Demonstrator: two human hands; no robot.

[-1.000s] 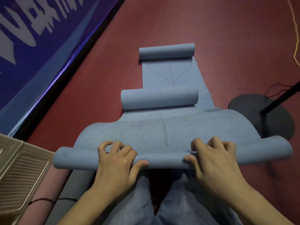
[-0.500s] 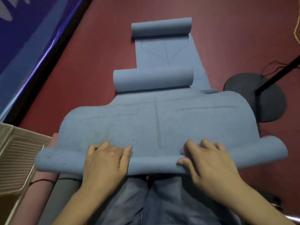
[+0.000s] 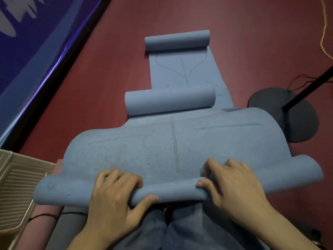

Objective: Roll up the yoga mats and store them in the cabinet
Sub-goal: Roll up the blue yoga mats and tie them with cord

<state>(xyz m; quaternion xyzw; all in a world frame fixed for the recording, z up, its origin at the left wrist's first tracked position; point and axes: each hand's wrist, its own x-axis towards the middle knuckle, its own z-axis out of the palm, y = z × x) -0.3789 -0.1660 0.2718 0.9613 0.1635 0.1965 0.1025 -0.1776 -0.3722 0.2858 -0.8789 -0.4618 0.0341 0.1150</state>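
In the head view, a blue yoga mat [image 3: 180, 145] is lying on the red floor [image 3: 108, 87], and its near end is sitting in a tight roll [image 3: 173, 193] right under the person's fingers. The left hand [image 3: 115, 197] is curling over the roll, with the fingers [image 3: 126, 177] on the far side and the thumb tucking under the near side, so it is holding the roll. The right hand [image 3: 232, 188] is doing the same, with its fingers [image 3: 232, 165] bending over the top and the thumb pressing on the near side. Between the two hands the roll is looking squeezed and wrinkly. Past the fingertips the flat part of the mat is stretching away. Farther beyond the fingers, a second blue roll [image 3: 170, 101] is lying across the mat, and a third blue roll [image 3: 177, 40] is sitting farthest away. To the right of the right fingers, a black round stand base [image 3: 302, 123] is resting on the floor. To the left of the left fingers, a beige ribbed tray [image 3: 16, 192] is sitting. Below the hands, blue jeans [image 3: 180, 231] are showing.
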